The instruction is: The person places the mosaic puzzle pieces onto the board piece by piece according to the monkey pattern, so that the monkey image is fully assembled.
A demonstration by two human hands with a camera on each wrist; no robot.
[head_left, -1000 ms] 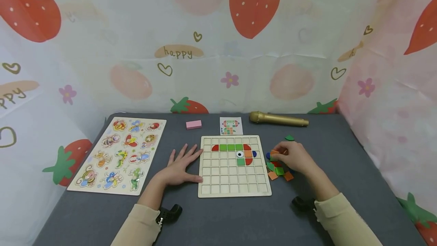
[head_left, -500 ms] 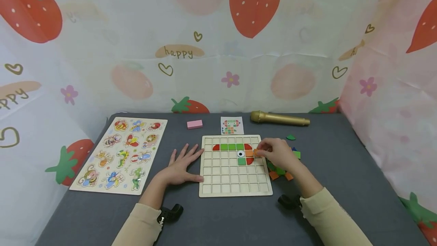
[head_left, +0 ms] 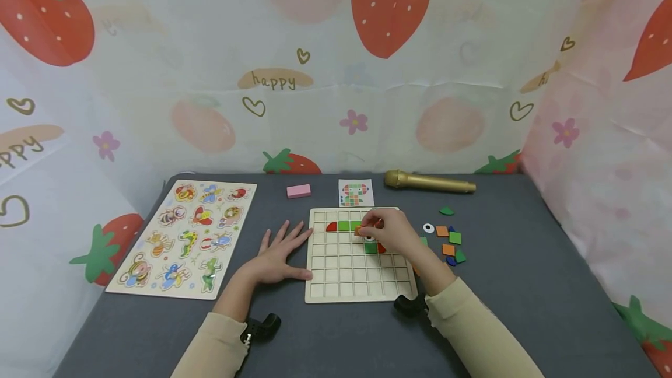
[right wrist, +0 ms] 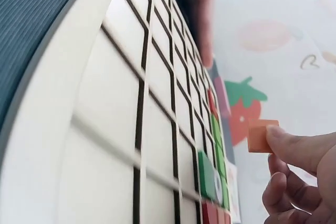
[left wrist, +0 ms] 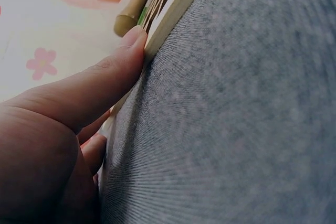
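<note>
My right hand [head_left: 389,231] pinches an orange square tile [right wrist: 261,136] between thumb and fingers, held above the upper part of the wooden grid board [head_left: 336,279]. My left hand [head_left: 278,258] lies with fingers spread, thumb and fingertips at the board's left edge; the left wrist view shows the thumb [left wrist: 118,64] against the rim. On the board sit a red rounded tile [head_left: 331,226], green square tiles [head_left: 343,226], a teal-green tile [head_left: 370,248] and a red curved tile [head_left: 381,248]. A white eye tile [right wrist: 217,186] is partly hidden by my right hand in the head view.
Loose tiles lie right of the board, among them an orange square [head_left: 448,249], a green square [head_left: 455,238] and an eye tile [head_left: 428,228]. Behind the board are a pattern card [head_left: 356,193], a pink block [head_left: 298,191] and a gold microphone [head_left: 430,182]. An insect picture board [head_left: 184,238] lies left.
My right hand has carried the orange tile from the loose pile leftward, past the board's right edge, to over its upper middle. The left hand has stayed at the board's left edge.
</note>
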